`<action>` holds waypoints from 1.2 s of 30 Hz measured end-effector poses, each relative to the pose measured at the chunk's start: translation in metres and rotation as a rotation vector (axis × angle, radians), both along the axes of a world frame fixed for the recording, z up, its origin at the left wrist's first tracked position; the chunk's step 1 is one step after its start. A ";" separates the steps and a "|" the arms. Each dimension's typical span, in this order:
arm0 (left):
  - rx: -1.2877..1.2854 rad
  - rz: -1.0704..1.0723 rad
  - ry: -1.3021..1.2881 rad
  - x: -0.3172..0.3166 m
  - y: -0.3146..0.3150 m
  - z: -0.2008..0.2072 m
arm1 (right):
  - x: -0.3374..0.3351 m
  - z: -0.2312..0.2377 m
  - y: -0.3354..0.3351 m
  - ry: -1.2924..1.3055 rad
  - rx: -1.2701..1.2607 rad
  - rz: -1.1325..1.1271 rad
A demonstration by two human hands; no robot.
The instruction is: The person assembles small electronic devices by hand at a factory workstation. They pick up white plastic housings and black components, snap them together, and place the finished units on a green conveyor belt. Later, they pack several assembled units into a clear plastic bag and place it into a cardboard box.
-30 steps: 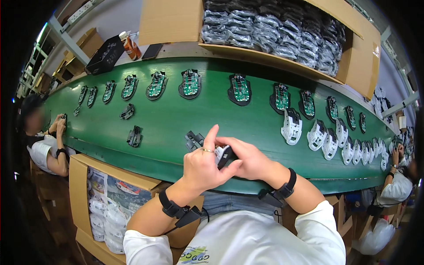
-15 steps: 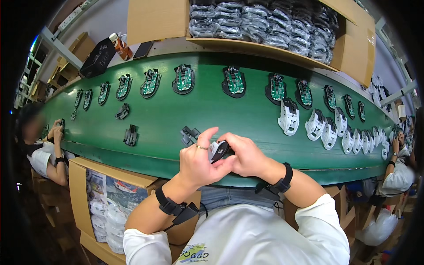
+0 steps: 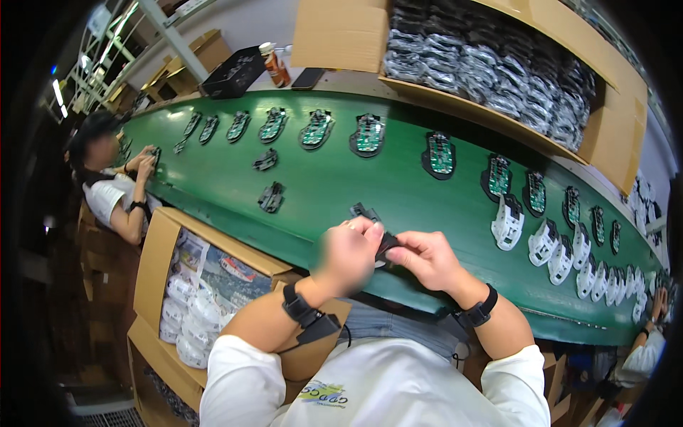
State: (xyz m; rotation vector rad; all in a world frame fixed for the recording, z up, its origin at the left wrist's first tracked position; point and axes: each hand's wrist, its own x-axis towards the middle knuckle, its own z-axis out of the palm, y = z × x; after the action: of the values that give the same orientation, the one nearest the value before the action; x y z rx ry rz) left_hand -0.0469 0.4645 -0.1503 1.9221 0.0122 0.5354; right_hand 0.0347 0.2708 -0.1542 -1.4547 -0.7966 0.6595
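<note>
Close to the near edge of the green work surface, both of my hands meet on a black computer-mouse shell part (image 3: 386,245); a sliver of white shows beneath it. My left hand (image 3: 347,257), partly smeared, curls its fingers round the part's left side. Thumb and fingers of my right hand (image 3: 430,263) pinch it from the right. Much of the part is hidden by my fingers. Just beyond my left fingers lies a dark grey plastic piece (image 3: 364,212). Two similar pieces, one nearer (image 3: 271,197) and one farther (image 3: 265,159), rest to the left.
Mouse bases with green circuit boards (image 3: 368,134) line the green conveyor belt (image 3: 320,181). White mouse shells (image 3: 508,222) run along the right. Behind stands a carton of bagged parts (image 3: 491,78); another carton (image 3: 160,267) sits near left. Co-workers (image 3: 117,192) work at both ends.
My view has turned, so the belt slants down to the right. My left hand has closed in round the mouse part, its raised index finger now bent down; both hands still hold the part.
</note>
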 end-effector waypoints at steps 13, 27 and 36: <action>0.698 0.626 0.178 -0.105 0.141 0.094 | 0.021 0.022 -0.018 -1.094 -0.285 -0.420; 1.387 0.351 1.131 -0.271 0.283 0.045 | 0.031 0.000 0.102 -0.943 -0.065 -0.230; 0.476 0.519 0.837 -0.238 0.304 0.110 | 0.040 -0.020 0.025 -0.889 -0.278 -0.454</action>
State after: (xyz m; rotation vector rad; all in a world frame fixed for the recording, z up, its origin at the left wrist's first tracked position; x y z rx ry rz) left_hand -0.2849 0.7686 -0.0407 2.4927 1.0189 0.0150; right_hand 0.0751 0.2961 -0.1745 -2.1294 -1.0043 -0.2809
